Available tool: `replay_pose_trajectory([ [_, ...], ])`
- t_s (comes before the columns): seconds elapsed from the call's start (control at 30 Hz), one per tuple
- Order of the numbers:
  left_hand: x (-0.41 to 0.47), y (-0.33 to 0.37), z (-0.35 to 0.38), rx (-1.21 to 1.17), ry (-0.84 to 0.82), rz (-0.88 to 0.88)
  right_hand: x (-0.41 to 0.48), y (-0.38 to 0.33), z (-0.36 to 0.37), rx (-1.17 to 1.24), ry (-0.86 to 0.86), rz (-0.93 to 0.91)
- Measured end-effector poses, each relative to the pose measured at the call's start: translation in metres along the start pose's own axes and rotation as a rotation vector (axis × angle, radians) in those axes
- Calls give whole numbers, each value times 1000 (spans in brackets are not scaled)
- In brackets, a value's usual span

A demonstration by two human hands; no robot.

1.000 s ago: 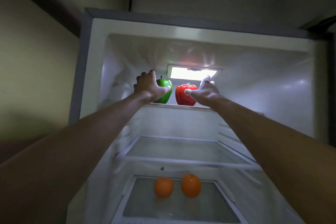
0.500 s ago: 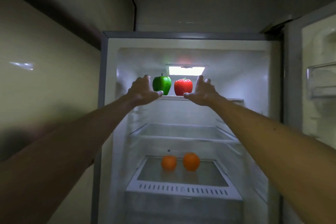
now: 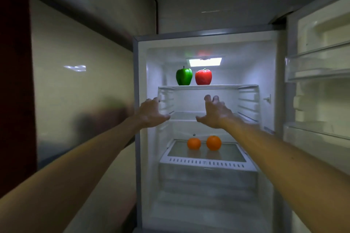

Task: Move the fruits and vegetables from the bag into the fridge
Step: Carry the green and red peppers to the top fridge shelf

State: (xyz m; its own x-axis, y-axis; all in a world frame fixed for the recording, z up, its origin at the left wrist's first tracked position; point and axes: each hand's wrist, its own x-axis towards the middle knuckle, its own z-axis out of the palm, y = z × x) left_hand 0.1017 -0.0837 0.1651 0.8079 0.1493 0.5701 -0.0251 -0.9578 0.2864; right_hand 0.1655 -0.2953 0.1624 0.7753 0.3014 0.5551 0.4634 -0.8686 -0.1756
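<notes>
Green bell pepper stands just left of red bell pepper on the white fridge's top shelf; not touching. Two round oranges lie lower inside.

**Occlusions, cut-offs and blur: head view**

Left arm and right arm run out at the bottom corners, with nothing past the forearms in frame. Left hand is seen from the back, so the palm is hidden, and the fingertips smear against the left wall of the fridge. Right hand covers part of the front edge of the middle shelf; its fingertips are blurred. The fridge bottom is cut by the lower edge. Drawer under the bottom shelf is hazy, contents can't tell. Door is cut at the right edge and its bins are blurred. Dark speck above the oranges is too small to identify. Glossy wall at left shows only blurred reflections.
</notes>
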Motion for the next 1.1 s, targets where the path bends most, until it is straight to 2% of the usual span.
replay_pose_trajectory([
  [0.43,-88,-29,36,-78,-238,53,-96,-3,20,35,-245,-34],
  [0.7,-130,-43,23,-69,-292,172,-159,-16,16,13,-236,53],
  [0.93,-173,-50,16,-228,-331,262,-229,-31,-4,-45,-281,166],
  [1.1,-200,-46,21,-223,-407,329,-278,-37,-18,-11,-317,279],
])
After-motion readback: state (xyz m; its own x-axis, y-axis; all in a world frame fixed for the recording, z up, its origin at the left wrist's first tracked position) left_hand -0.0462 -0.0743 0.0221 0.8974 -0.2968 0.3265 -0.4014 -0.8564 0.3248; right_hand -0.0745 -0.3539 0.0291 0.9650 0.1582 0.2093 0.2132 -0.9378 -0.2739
